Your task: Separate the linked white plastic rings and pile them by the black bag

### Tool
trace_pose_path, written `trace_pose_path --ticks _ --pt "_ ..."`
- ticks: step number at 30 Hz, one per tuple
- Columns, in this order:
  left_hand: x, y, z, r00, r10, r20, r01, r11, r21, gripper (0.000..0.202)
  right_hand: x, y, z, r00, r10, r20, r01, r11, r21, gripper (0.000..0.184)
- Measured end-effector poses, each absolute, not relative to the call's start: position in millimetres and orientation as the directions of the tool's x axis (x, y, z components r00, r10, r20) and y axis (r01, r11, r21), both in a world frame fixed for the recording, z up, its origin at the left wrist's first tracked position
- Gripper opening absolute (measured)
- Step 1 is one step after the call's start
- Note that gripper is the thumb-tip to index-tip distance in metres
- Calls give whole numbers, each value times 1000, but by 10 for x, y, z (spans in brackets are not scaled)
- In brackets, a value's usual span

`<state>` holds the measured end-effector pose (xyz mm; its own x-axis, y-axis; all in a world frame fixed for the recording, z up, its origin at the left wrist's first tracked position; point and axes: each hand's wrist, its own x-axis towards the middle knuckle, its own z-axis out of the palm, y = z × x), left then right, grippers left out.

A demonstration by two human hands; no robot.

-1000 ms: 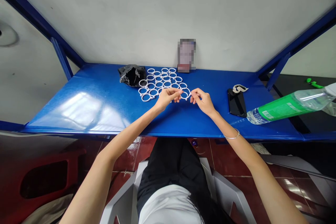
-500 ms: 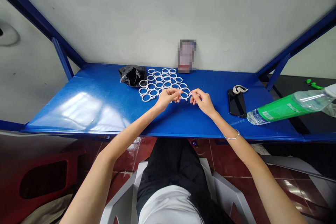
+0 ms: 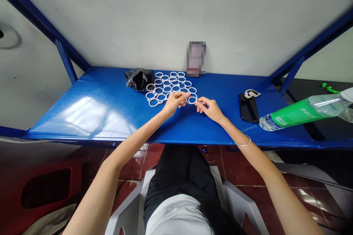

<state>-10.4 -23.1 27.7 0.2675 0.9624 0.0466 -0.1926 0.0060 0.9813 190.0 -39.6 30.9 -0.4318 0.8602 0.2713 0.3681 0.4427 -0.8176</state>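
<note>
A mat of several linked white plastic rings [image 3: 168, 85] lies on the blue table [image 3: 104, 106] near the back wall. My left hand [image 3: 173, 103] pinches the mat's near right edge with curled fingers. My right hand [image 3: 210, 108] pinches a single white ring [image 3: 192, 99] at that same edge, fingers pressed together. The two hands are close, with the ring between their fingertips.
A crumpled black bag [image 3: 138, 78] sits left of the rings. A small upright card [image 3: 196, 58] leans on the wall. A black phone [image 3: 248, 108] with a white clip [image 3: 252, 93] lies to the right, beside a tilted plastic bottle [image 3: 303, 111] with a green label.
My right hand has moved a little left, toward the left hand, bringing the ring closer to the mat's edge. The left hand has hardly moved.
</note>
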Motion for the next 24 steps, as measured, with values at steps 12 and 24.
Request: trace_pose_path --ticks 12,24 --pt "-89 -241 263 269 963 31 -204 25 979 43 1884 -404 290 -490 850 191 378 405 -833 32" --pt "-68 -284 335 258 966 18 -209 38 977 40 1879 -390 259 -406 882 239 390 404 -827 29"
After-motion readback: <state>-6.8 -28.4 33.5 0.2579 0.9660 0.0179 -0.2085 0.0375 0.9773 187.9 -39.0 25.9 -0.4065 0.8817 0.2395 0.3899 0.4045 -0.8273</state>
